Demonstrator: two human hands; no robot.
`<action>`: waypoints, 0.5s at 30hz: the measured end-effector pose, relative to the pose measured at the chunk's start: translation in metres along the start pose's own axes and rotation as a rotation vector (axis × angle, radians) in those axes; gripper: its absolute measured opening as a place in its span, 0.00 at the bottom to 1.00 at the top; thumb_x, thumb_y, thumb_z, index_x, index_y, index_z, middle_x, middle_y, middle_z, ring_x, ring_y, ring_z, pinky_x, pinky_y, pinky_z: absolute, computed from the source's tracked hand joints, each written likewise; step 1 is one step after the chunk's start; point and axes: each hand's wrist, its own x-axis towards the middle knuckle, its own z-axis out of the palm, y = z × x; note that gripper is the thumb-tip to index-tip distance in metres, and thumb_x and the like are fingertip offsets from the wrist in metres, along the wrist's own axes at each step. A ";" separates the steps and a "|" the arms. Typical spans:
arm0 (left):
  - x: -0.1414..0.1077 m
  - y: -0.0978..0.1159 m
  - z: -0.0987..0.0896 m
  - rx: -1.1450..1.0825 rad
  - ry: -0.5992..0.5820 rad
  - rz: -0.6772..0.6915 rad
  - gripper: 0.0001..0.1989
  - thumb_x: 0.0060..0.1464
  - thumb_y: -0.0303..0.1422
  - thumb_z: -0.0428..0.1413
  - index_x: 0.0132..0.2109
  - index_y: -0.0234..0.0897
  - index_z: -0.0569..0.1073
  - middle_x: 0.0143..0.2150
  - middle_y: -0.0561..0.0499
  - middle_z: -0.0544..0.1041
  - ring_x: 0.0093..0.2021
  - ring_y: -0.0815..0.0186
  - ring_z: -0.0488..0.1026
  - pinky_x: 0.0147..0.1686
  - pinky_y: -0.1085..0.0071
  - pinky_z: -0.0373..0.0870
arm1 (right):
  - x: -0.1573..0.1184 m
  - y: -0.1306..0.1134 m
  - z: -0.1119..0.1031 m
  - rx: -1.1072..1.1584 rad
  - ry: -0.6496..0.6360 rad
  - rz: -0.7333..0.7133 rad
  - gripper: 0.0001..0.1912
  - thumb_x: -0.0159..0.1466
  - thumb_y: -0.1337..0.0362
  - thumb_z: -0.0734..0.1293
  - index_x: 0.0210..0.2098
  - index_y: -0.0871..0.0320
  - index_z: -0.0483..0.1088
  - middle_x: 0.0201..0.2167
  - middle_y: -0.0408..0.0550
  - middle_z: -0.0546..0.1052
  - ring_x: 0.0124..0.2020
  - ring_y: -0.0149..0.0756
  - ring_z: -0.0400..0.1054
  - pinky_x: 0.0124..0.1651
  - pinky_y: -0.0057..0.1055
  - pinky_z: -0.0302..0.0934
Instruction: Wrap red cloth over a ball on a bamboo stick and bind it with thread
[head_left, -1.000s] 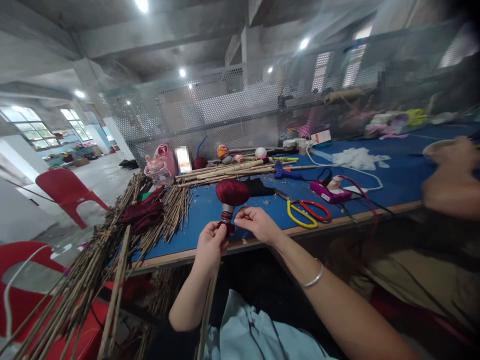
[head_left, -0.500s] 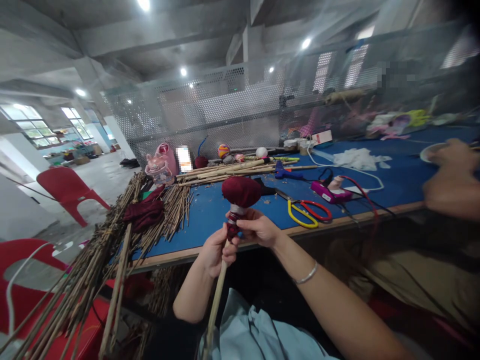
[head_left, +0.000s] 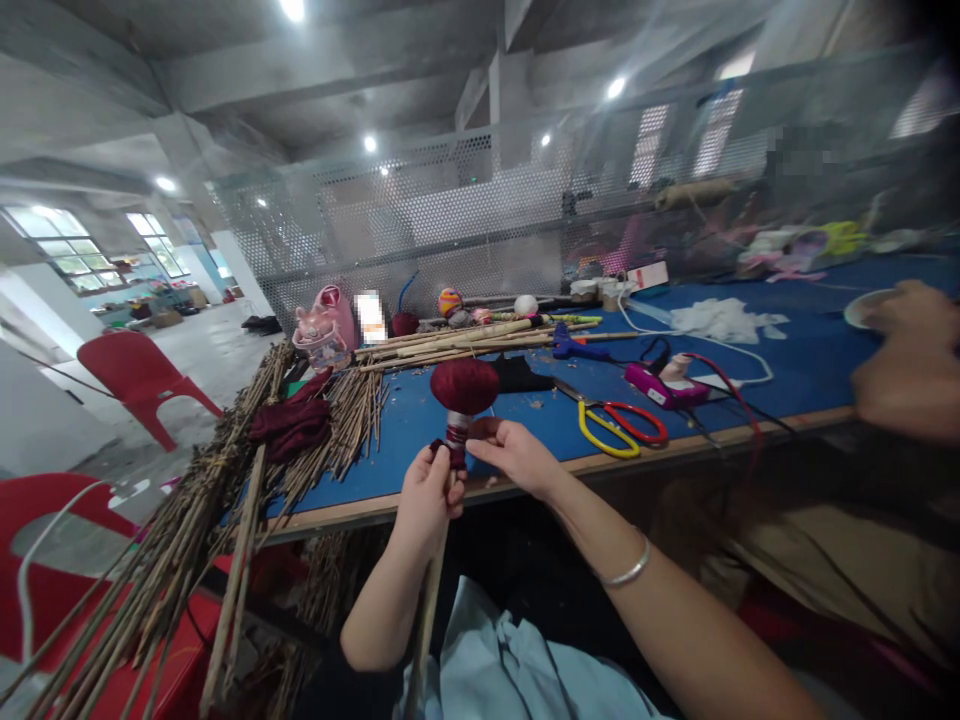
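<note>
1 blue table (head_left: 360, 485), 2 red chairs (head_left: 131, 375), 1 stick (head_left: 429, 610), 1 pair of scissors (head_left: 592, 406), 1 maroon head (head_left: 463, 386).
Head's atop stick, held up at table's near edge. Left hand (head_left: 431, 490) closed round stick, below wrapped neck (head_left: 457, 425). Right hand (head_left: 517, 457) at neck, fingers nearly together; can't tell if pinching anything.

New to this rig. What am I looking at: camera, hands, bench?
No machine: a head-worn camera looks forward and down at a person's two bare hands. The left hand grips a wooden stick topped by a dark red rounded head. The right hand is at its wrapped neck; its exact grip is unclear. On the blue table lie scissors, a purple block, thin sticks and dark red cloth. The blurred hand at far right is another person's.
</note>
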 end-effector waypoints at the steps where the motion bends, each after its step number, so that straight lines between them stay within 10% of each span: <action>1: -0.001 0.002 0.000 -0.040 -0.007 -0.029 0.19 0.45 0.47 0.57 0.33 0.37 0.62 0.22 0.59 0.66 0.13 0.80 0.54 0.11 0.84 0.48 | -0.002 -0.001 -0.002 -0.022 0.004 0.005 0.16 0.53 0.55 0.68 0.35 0.61 0.68 0.24 0.44 0.71 0.24 0.29 0.63 0.24 0.25 0.56; 15: -0.006 0.009 -0.005 -0.355 -0.185 -0.246 0.15 0.47 0.40 0.59 0.34 0.34 0.63 0.23 0.59 0.63 0.13 0.84 0.49 0.09 0.88 0.43 | -0.011 -0.011 -0.001 -0.083 0.031 -0.070 0.14 0.53 0.56 0.68 0.26 0.62 0.69 0.20 0.42 0.69 0.21 0.26 0.57 0.25 0.25 0.51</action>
